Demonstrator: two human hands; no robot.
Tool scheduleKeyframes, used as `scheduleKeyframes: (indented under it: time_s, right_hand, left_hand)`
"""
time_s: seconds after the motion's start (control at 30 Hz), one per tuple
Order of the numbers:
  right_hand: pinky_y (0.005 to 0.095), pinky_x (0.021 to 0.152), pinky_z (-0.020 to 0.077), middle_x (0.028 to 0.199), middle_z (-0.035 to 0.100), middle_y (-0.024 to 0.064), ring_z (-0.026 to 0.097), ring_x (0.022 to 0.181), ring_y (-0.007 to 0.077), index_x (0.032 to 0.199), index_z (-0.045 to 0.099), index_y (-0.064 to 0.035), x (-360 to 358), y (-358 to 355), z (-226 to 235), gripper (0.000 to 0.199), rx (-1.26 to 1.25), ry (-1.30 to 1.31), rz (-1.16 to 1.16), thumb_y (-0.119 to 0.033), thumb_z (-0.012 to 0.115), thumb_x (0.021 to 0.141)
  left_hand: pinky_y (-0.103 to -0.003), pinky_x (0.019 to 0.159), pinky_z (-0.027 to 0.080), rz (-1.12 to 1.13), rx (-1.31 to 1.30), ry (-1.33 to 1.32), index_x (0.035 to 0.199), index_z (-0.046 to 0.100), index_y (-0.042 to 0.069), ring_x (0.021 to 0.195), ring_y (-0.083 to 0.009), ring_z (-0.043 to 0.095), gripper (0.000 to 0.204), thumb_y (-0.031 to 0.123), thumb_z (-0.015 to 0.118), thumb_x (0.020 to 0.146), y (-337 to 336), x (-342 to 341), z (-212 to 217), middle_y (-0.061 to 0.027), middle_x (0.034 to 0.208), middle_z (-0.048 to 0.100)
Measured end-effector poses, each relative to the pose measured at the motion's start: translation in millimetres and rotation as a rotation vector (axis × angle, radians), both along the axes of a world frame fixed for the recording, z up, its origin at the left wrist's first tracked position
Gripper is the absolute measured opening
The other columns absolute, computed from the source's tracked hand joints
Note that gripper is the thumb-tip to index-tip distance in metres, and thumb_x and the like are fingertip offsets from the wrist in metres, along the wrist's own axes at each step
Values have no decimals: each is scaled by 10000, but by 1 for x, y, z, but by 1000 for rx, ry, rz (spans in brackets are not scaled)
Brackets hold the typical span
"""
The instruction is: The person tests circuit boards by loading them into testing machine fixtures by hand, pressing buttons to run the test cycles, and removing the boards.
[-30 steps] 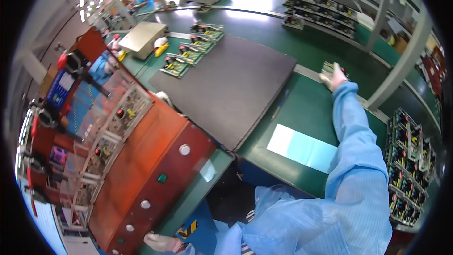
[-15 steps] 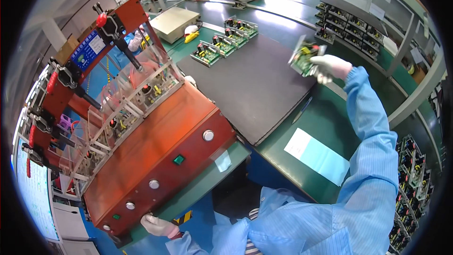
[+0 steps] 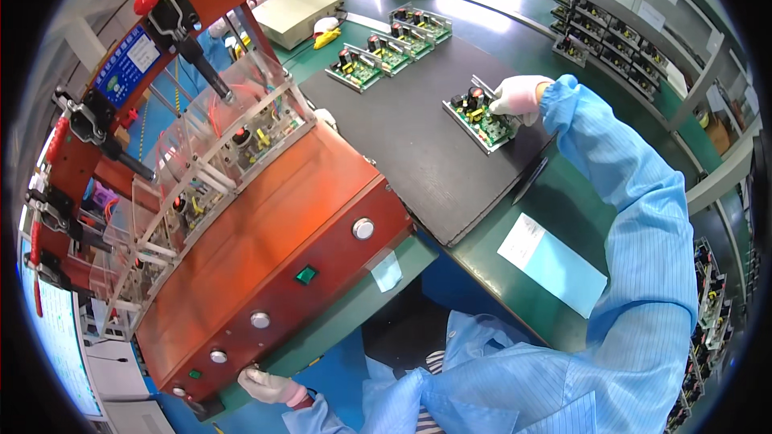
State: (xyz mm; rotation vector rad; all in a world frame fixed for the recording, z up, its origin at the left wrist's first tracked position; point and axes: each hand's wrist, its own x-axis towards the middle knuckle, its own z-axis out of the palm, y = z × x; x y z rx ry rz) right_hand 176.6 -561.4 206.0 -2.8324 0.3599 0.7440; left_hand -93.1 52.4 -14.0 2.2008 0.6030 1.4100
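My right hand, in a white glove, pinches the right edge of a green circuit board with metal side rails. The board is at the right part of the black mat, components up; whether it fully touches the mat is hard to tell. At the lower left, my gloved left hand is closed, fingertips against the lower front edge of the red test fixture; what they hold, if anything, is hidden. Several circuit boards stand in a row along the mat's far edge.
On the fixture, toggle clamps rise over clear covers with boards under them. A pen and a blue-white paper lie right of the mat. A beige box stands behind; a rack of boards is at far right.
My right hand has brought the circuit board left and down from the mat's right edge, turning it from tilted to nearly flat. My left hand stays at the fixture's edge. The view has shifted slightly.
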Motion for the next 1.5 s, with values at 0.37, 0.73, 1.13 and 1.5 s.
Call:
scheduleKeyframes:
  time_s: [0.37,0.73,1.13,1.5]
  right_hand:
    - [450,906,531,1078,756,116,678,1000,350,1206,712,-120,-2,45,-41,340,-469,-958,74,-346,615,972]
    - [348,888,513,1066,723,62,678,964,256,1060,744,-117,-194,268,-92,153,761,-906,1136,-221,647,1004]
    - [345,929,487,1076,755,17,661,977,238,1007,770,-109,-174,277,-148,102,1022,-725,1019,-143,702,938]
    - [351,941,485,1085,754,16,658,996,238,1012,763,-99,-171,279,-150,113,1030,-760,1055,-145,695,935]
  left_hand:
    - [-385,756,463,-10,-16,-3,925,612,31,736,-291,530,186,153,498,1007,-8,4,9,-123,836,633]
    - [-401,735,483,66,53,9,933,626,36,725,-282,543,208,196,513,1000,-15,3,7,-125,835,645]
    - [-429,721,466,146,77,-51,854,639,71,702,-348,562,115,162,584,898,-22,4,10,-99,800,675]
    - [-420,735,462,137,66,-77,849,632,76,701,-335,557,86,139,601,899,-21,7,14,-83,796,669]
